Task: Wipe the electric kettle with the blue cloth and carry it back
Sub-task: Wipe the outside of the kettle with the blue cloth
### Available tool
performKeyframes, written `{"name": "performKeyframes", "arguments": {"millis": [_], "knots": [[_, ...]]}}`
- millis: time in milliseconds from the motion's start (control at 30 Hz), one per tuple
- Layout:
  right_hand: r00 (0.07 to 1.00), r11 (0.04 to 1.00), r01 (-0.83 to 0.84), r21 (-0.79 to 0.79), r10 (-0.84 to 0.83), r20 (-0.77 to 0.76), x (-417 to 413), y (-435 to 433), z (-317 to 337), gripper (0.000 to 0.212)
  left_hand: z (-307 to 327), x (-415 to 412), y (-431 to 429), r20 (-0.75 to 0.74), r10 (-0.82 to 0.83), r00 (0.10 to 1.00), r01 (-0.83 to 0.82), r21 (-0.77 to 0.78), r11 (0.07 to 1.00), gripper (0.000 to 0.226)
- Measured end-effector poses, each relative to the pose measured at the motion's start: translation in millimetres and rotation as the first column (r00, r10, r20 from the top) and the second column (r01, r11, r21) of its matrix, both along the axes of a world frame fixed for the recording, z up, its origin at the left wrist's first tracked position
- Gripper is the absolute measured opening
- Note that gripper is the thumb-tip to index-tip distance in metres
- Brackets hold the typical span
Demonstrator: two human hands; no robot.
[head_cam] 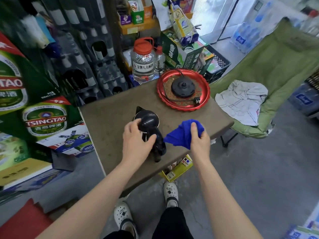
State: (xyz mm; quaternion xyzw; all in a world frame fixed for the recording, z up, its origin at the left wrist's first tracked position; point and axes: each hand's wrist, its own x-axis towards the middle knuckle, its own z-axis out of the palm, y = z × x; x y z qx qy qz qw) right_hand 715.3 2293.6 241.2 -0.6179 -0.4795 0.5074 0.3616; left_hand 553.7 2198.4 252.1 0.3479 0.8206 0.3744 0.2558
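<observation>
The electric kettle (pixel 148 120), black-lidded with a steel rim and black handle, stands on the brown table (pixel 110 121) near its front. My left hand (pixel 136 140) grips the kettle at the lid and the top of the handle. My right hand (pixel 198 137) holds the blue cloth (pixel 181 133) bunched up just right of the kettle's handle, its lower corner close to the handle. The kettle's black base (pixel 183 87) sits apart on a red round tray (pixel 205 94) at the table's far end, with its cord and plug (pixel 197 100) lying on the tray.
A large clear jug with a red cap (pixel 143 61) stands behind the table. Beer cartons (pixel 44 121) are stacked at the left. A green folding chair (pixel 276 66) with a white garment (pixel 241 100) is at the right. A yellow box (pixel 177 169) lies under the table.
</observation>
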Motion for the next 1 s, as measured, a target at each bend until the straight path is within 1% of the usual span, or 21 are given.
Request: {"name": "performKeyframes", "arguments": {"millis": [67, 100, 167, 267, 333, 400, 433, 467, 533, 567, 600, 633, 667, 700, 733, 767, 800, 867, 900, 967, 1000], "knots": [[0.992, 0.995, -0.099, 0.004, 0.098, 0.077, 7.6, 23.2, -4.4, 0.021, -8.0, 3.8, 17.6, -0.001, 0.105, 0.995, -0.104, -0.152, 0.983, 0.099], [0.984, 0.989, -0.145, -0.002, 0.144, 0.1, 7.7, 33.1, -9.8, 0.02, -12.6, 8.2, 27.9, 0.015, 0.146, 0.989, -0.14, -0.201, 0.97, 0.109], [0.967, 0.974, -0.228, 0.006, 0.225, 0.122, 1.5, 49.1, -18.7, 0.025, -20.1, 19.2, 47.7, 0.033, 0.223, 0.974, -0.21, -0.231, 0.95, 0.118], [0.917, 0.921, -0.39, -0.029, 0.391, 0.084, -17.7, 58.4, -38.5, 0.033, -28.5, 21.7, 61.9, 0.012, 0.265, 0.964, -0.258, -0.191, 0.947, 0.112], [0.85, 0.851, -0.525, 0.006, 0.524, 0.053, -34.6, 54.5, -46.4, 0.039, -30.0, 8.1, 63.6, -0.004, 0.245, 0.969, -0.243, -0.162, 0.956, 0.107], [0.792, 0.788, -0.608, 0.097, 0.593, 0.146, -51.7, 51.8, -55.2, 0.046, -31.1, -10.9, 60.6, -0.019, 0.212, 0.977, -0.212, -0.126, 0.969, 0.101], [0.78, 0.771, -0.622, 0.139, 0.595, 0.191, -60.1, 50.9, -61.6, 0.047, -30.9, -17.6, 57.5, -0.024, 0.182, 0.983, -0.183, -0.116, 0.976, 0.099], [0.778, 0.762, -0.626, 0.165, 0.597, 0.194, -67.9, 50.7, -67.4, 0.048, -30.6, -21.5, 54.5, -0.032, 0.144, 0.989, -0.147, -0.11, 0.983, 0.096], [0.785, 0.765, -0.618, 0.18, 0.611, 0.102, -80.5, 49.8, -83.0, 0.046, -31.8, -22.7, 49.8, -0.048, 0.099, 0.994, -0.104, -0.112, 0.988, 0.092], [0.813, 0.8, -0.577, 0.165, 0.581, 0.026, -83.5, 48.0, -94.1, 0.043, -34.7, -22.3, 48.1, -0.057, 0.096, 0.994, -0.102, -0.108, 0.989, 0.091], [0.861, 0.861, -0.502, 0.081, 0.506, -0.045, -84.3, 47.1, -108.1, 0.039, -37.7, -21.6, 47.2, -0.064, 0.099, 0.993, -0.105, -0.105, 0.989, 0.091], [0.903, 0.902, -0.425, -0.079, 0.417, -0.104, -83.9, 46.2, -124.7, 0.035, -40.1, -21.1, 46.4, -0.064, 0.104, 0.992, -0.111, -0.108, 0.988, 0.093], [0.929, 0.889, -0.371, -0.27, 0.352, -0.118, -82.4, 44.6, -138.8, 0.036, -42.0, -20.8, 45.6, -0.062, 0.113, 0.992, -0.119, -0.111, 0.987, 0.096], [0.937, 0.845, -0.348, -0.405, 0.329, -0.119, -78.6, 42.0, -149.7, 0.04, -44.4, -21.0, 44.1, -0.058, 0.116, 0.992, -0.122, -0.117, 0.986, 0.098], [0.934, 0.812, -0.351, -0.466, 0.336, -0.12, -73.9, 37.4, -152.1, 0.045, -45.2, -20.6, 42.8, -0.053, 0.111, 0.992, -0.117, -0.127, 0.985, 0.1], [0.932, 0.809, -0.356, -0.468, 0.343, -0.115, -71.6, 31.4, -147.7, 0.048, -45.8, -20.8, 42.0, -0.047, 0.106, 0.993, -0.112, -0.132, 0.985, 0.1], [0.932, 0.835, -0.359, -0.417, 0.347, -0.109, -72.0, 25.0, -135.4, 0.05, -46.4, -21.9, 41.6, -0.045, 0.104, 0.994, -0.109, -0.133, 0.985, 0.101], [0.917, 0.89, -0.397, -0.225, 0.38, -0.12, -75.4, 12.3, -110.9, 0.056, -46.1, -24.0, 41.6, -0.054, 0.105, 0.993, -0.111, -0.129, 0.985, 0.101], [0.903, 0.896, -0.426, -0.123, 0.415, -0.111, -76.7, 6.0, -104.2, 0.057, -46.2, -24.7, 41.4, -0.058, 0.103, 0.993, -0.11, -0.128, 0.986, 0.101], [0.896, 0.896, -0.443, 0.031, 0.443, -0.016, -77.3, -8.6, -97.3, 0.057, -46.8, -26.0, 41.3, -0.059, 0.091, 0.994, -0.098, -0.13, 0.987, 0.102], [0.911, 0.908, -0.413, 0.063, 0.413, 0.019, -77.6, -14.1, -101.0, 0.056, -47.0, -26.6, 41.1, -0.06, 0.082, 0.995, -0.089, -0.13, 0.988, 0.102]]}}
